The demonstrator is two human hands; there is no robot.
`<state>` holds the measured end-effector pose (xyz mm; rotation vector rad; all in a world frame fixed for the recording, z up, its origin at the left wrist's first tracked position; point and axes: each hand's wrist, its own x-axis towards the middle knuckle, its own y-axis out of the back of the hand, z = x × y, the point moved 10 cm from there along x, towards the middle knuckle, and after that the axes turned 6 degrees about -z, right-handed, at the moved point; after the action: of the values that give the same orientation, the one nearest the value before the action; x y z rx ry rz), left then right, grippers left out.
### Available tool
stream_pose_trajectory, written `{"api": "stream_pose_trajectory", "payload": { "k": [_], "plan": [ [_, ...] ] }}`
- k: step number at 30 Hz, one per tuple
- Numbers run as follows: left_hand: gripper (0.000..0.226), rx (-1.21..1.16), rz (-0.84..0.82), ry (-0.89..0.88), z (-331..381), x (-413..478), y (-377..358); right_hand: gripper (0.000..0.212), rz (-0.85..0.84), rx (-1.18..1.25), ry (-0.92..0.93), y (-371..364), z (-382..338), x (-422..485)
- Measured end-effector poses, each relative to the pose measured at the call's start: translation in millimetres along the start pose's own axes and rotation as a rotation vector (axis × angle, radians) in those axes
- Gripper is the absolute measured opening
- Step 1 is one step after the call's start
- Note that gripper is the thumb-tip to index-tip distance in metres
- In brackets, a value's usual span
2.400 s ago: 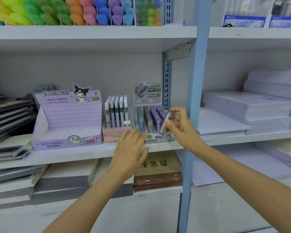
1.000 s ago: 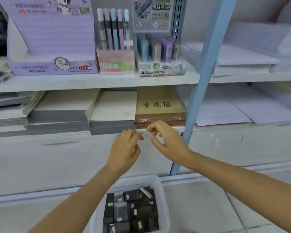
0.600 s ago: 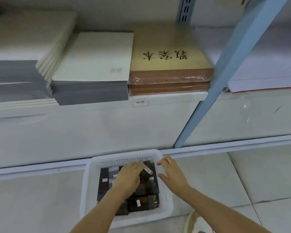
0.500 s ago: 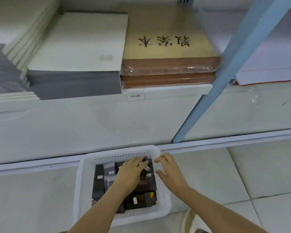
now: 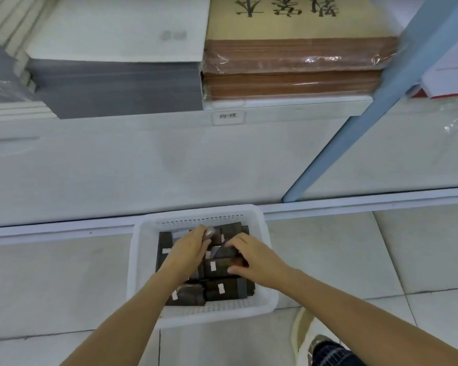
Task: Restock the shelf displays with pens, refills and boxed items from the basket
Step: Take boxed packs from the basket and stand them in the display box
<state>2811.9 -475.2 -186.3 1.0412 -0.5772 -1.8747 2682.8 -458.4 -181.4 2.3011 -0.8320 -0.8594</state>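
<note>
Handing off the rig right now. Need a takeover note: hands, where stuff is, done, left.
Left hand: in the white basket, fingers curled over a small grey item at its far end; grip unclear.
Right hand: pinches a dark box between fingers and thumb, not yet lifted.
Things: basket on the floor before the shelf unit, more dark boxes inside; pen displays out of view.
Done: nothing visibly placed.
Left: lift the box, stock the display, repeat until the basket empties.

We read 物理, handwritten, on the small label [image 5: 228, 117] stuck to the shelf edge [image 5: 302, 104]. The tan notebook pack [image 5: 288, 25] bears three brushed characters. The leftmost is 本, and we cannot read the others with certainty.
</note>
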Motion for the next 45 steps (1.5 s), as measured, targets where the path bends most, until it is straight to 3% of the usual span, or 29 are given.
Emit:
{"api": "stream_pose_trajectory", "payload": {
  "k": [4, 8, 19, 22, 24, 28, 31, 35, 40, 45],
  "plan": [
    [0.014, -0.096, 0.000, 0.024, -21, -29, 1, 0.078, -0.128, -0.258, -0.083, -42, 5, 8],
    [0.015, -0.180, 0.017, 0.073, -26, -44, -1, 0.072, -0.125, -0.411, -0.149, -50, 8, 14],
    [0.013, -0.243, -0.003, 0.121, -39, -65, -7, 0.035, -0.272, 0.122, -0.227, -46, 18, 9],
    [0.004, -0.296, 0.039, 0.165, -47, -69, -3, 0.027, -0.198, 0.148, -0.187, -20, 7, 14],
    [0.009, -0.415, 0.098, 0.223, -54, -73, 2, 0.025, -0.112, 0.209, -0.173, 3, 0, 17],
    [0.011, -0.724, 0.233, 0.301, -50, -79, 22, 0.029, 0.029, 0.608, -0.177, 37, -17, 17],
    [0.019, -0.933, 0.357, 0.240, -26, -79, 54, 0.028, 0.098, 0.803, -0.146, 53, -44, 15],
    [0.033, -1.091, 0.512, 0.116, 7, -86, 102, 0.022, 0.090, 0.810, -0.038, 71, -94, 12],
    [0.032, -1.063, 0.629, 0.013, 31, -110, 152, 0.025, 0.089, 0.713, 0.052, 101, -143, -4],
    [0.034, -0.606, 0.539, -0.109, 70, -133, 197, 0.034, 0.412, 0.560, 0.182, 170, -187, -31]
  ]
}}
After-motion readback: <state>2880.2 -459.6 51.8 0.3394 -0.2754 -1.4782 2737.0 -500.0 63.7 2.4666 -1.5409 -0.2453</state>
